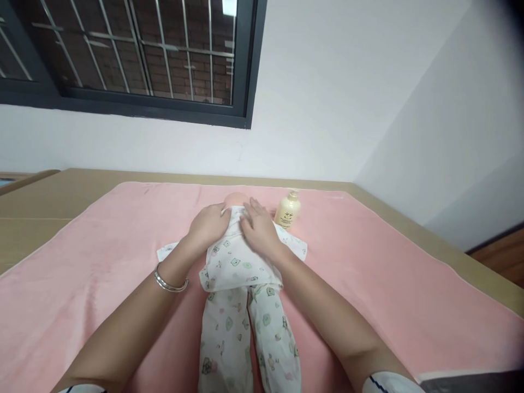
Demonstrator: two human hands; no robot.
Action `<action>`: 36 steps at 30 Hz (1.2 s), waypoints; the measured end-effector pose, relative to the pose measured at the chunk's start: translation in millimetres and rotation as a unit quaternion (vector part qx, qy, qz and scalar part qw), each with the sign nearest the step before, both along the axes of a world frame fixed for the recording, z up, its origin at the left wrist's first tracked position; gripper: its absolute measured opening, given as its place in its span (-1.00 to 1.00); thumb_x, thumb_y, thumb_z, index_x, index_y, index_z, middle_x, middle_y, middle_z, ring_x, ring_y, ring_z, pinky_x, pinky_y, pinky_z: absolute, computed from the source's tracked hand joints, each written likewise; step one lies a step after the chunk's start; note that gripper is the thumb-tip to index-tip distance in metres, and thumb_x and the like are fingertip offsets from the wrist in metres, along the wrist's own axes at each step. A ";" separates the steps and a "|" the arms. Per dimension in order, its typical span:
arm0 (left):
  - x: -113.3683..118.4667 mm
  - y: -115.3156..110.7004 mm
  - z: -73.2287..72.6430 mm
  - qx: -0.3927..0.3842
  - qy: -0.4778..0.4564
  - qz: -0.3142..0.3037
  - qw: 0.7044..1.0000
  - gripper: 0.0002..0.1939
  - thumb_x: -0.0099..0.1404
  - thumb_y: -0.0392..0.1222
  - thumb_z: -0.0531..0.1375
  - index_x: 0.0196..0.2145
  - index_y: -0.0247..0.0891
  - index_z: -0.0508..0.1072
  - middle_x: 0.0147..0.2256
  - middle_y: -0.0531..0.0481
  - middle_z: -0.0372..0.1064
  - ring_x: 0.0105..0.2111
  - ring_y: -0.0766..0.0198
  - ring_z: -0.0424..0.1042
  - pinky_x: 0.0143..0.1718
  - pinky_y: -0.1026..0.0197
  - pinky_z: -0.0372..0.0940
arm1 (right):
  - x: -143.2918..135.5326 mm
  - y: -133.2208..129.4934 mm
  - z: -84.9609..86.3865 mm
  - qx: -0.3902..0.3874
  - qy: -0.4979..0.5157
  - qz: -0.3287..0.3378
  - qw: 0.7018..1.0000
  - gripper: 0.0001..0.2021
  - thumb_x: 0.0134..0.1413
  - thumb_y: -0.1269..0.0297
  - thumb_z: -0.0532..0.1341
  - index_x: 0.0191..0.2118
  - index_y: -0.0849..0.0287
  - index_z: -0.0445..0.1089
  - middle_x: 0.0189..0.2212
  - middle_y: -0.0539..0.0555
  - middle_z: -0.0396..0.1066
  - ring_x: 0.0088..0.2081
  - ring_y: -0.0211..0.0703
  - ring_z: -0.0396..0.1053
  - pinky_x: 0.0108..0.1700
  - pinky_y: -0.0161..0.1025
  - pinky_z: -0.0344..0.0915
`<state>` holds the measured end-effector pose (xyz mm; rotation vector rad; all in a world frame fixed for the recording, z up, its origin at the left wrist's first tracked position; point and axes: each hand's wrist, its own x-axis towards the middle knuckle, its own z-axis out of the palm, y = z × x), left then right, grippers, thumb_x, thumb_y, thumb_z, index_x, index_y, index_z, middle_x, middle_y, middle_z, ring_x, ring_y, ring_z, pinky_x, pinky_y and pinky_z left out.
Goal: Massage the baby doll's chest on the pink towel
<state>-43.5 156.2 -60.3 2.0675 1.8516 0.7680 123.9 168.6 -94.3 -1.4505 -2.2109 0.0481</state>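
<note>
A baby doll lies on its back in a white baby top [245, 262] and matching trousers [227, 333], both printed with small green and pink figures. Of the doll's head [236, 198], only a smooth rounded part shows beyond the collar. My left hand [209, 225], with a silver bangle on its wrist, is closed at the left side of the collar, its thumb and fingers on the cloth. Against the right side of the collar lies my right hand [262, 226], fingers stretched out and thumb apart. The top's sleeves spread out to both sides, partly behind my forearms.
A pale yellow pump bottle [287, 209] stands just right of the doll's shoulder. Under everything lies a pink cloth [368, 284] over a wooden surface [36, 218]. Behind are a white wall [311, 109] and a dark-framed window [135, 54] with metal bars.
</note>
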 end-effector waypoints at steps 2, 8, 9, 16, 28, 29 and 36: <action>-3.3 -0.6 4.1 0.011 -0.021 0.003 1.000 -0.55 0.42 -0.05 -0.08 0.02 -0.25 0.48 0.03 -0.15 0.49 0.04 0.05 0.45 0.01 0.14 0.29 | -6.6 -4.7 -3.9 -0.029 -0.018 0.036 0.999 -0.52 0.36 0.20 -0.03 0.29 0.26 0.18 0.36 0.27 0.06 0.39 0.08 -0.07 0.36 0.09 -0.15; -5.7 -2.8 9.4 0.024 -0.062 0.007 0.998 -0.58 0.40 -0.06 -0.05 0.00 -0.23 0.51 0.04 -0.11 0.50 0.09 0.02 0.42 0.07 0.11 0.29 | -8.7 -8.9 -3.5 0.015 -0.003 0.020 1.000 -0.52 0.36 0.22 -0.04 0.30 0.29 0.18 0.39 0.31 -0.04 0.41 0.07 -0.14 0.37 0.12 -0.18; -5.4 -3.5 10.0 0.023 -0.071 0.007 0.997 -0.56 0.40 -0.06 -0.05 0.02 -0.24 0.50 0.06 -0.12 0.48 0.11 0.01 0.41 0.08 0.10 0.28 | -8.6 -9.2 -3.5 0.020 -0.006 0.024 0.999 -0.52 0.36 0.23 -0.04 0.30 0.29 0.18 0.39 0.31 -0.04 0.41 0.09 -0.15 0.37 0.14 -0.19; -2.7 -5.0 10.7 0.036 -0.130 0.015 0.991 -0.49 0.38 -0.01 0.00 0.13 -0.31 0.45 0.17 -0.19 0.38 0.21 -0.02 0.31 0.20 0.04 0.18 | -8.3 -10.9 -4.0 0.022 -0.008 0.040 0.999 -0.55 0.34 0.24 0.00 0.24 0.30 0.25 0.34 0.33 0.09 0.37 0.15 -0.02 0.36 0.20 -0.12; 31.8 2.4 19.5 -0.095 -0.685 -0.044 0.721 -0.48 0.38 0.02 0.01 0.08 -0.44 0.40 0.12 -0.41 0.37 0.12 -0.01 0.42 0.16 0.01 0.30 | 42.4 -1.3 40.1 -0.004 -0.020 0.104 0.994 -0.56 0.31 0.28 0.03 0.23 0.25 0.28 0.28 0.29 0.21 0.31 0.06 0.14 0.33 0.12 0.03; 42.5 5.6 21.1 -0.144 -0.718 -0.060 0.678 -0.43 0.39 0.04 -0.02 0.15 -0.47 0.34 0.14 -0.46 0.33 0.13 -0.02 0.41 0.14 0.00 0.32 | 54.0 1.4 49.7 0.006 0.017 0.086 0.996 -0.53 0.30 0.27 0.03 0.26 0.26 0.25 0.29 0.28 0.19 0.33 0.02 0.12 0.34 0.06 0.02; 121.2 55.7 26.4 -0.291 -0.790 -0.091 0.532 -0.21 0.41 0.13 -0.15 0.39 -0.51 -0.09 0.36 -0.46 -0.07 0.35 -0.02 0.06 0.16 0.05 0.31 | 112.0 27.2 63.1 0.040 0.132 -0.083 0.987 -0.42 0.25 0.40 -0.05 0.34 0.54 0.06 0.36 0.37 0.00 0.40 0.05 -0.08 0.40 -0.01 -0.07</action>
